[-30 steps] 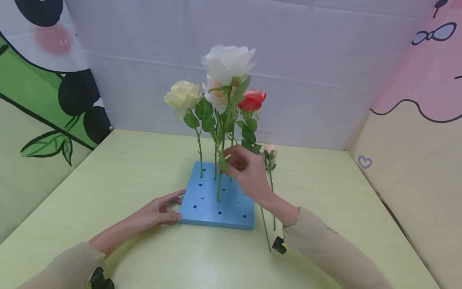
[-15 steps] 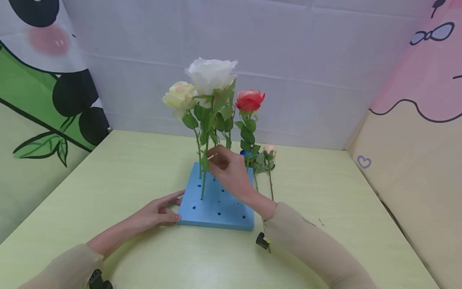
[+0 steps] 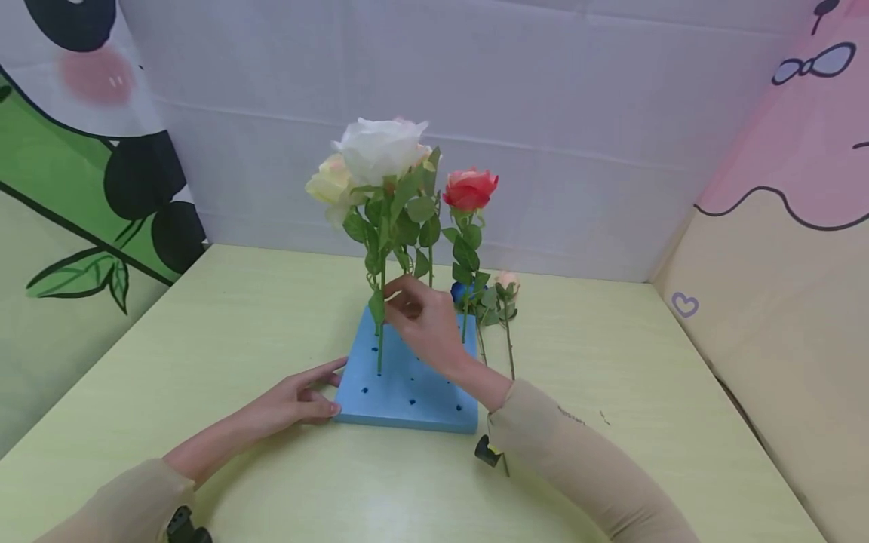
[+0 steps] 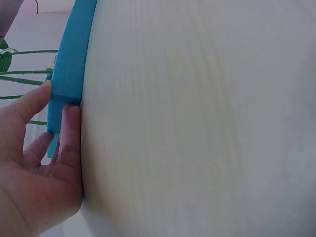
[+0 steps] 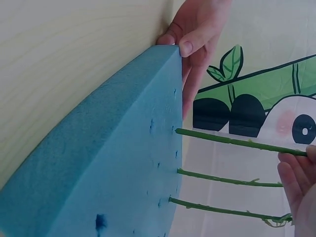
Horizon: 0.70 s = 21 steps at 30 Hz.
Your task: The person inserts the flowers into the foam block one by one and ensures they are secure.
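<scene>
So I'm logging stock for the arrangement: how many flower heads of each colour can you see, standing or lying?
White rose: 1
Cream rose: 1
Red rose: 1
Peach rose, mostly hidden: 1
Pink bud, lying on table: 1
Total: 5

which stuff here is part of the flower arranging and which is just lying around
In use:
white rose, right hand pinching its stem
foam block, left hand steadying it
yellow rose and red rose, standing in the block

Lying about:
small pink rose on the table
</scene>
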Each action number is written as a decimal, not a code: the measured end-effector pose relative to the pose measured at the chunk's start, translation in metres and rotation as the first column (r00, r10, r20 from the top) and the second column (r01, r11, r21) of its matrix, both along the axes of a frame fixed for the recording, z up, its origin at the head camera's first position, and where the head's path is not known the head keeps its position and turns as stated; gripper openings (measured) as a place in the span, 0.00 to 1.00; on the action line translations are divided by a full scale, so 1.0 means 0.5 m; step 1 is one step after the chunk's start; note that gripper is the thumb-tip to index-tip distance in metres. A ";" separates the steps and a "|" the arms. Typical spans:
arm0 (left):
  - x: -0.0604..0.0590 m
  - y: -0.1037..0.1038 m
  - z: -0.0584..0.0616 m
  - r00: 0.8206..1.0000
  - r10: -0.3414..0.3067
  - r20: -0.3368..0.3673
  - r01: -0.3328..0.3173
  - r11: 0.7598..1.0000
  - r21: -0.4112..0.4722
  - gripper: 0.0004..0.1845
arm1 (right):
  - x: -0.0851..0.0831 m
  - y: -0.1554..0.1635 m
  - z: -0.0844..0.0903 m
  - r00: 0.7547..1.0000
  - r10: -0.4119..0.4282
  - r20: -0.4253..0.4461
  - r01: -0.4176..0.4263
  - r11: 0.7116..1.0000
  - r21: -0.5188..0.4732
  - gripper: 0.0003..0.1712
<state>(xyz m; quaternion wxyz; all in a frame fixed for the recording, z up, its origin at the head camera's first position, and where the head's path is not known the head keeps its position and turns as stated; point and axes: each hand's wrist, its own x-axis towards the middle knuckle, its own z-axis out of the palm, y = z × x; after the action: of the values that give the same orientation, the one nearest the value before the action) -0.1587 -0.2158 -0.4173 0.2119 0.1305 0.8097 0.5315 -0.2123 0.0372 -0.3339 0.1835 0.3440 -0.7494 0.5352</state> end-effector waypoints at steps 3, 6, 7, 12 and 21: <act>0.000 0.000 0.001 1.000 0.013 0.005 -0.013 1.000 -0.017 0.42 | 0.000 0.000 0.001 1.000 -0.001 0.006 0.001 1.000 0.005 0.05; 0.001 0.001 0.001 1.000 0.022 0.013 -0.021 0.999 -0.029 0.42 | 0.001 0.000 0.001 1.000 -0.008 0.017 0.007 1.000 0.020 0.05; 0.001 0.001 0.000 1.000 0.024 0.016 -0.024 0.999 -0.035 0.42 | 0.001 -0.001 0.001 1.000 -0.009 0.021 0.008 1.000 0.023 0.05; 0.002 0.001 0.001 0.999 0.034 0.023 -0.033 0.998 -0.046 0.42 | 0.001 -0.002 -0.001 0.999 -0.006 0.042 0.005 0.999 0.034 0.05; 0.003 0.002 0.003 0.999 0.037 0.026 -0.036 0.998 -0.052 0.42 | 0.001 -0.005 -0.001 0.998 -0.005 0.063 0.002 0.999 0.042 0.05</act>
<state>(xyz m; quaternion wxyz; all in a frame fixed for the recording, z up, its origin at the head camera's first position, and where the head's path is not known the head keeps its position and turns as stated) -0.1570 -0.2151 -0.4159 0.2162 0.1030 0.8225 0.5158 -0.2118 0.0348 -0.3346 0.1533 0.3293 -0.7664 0.5297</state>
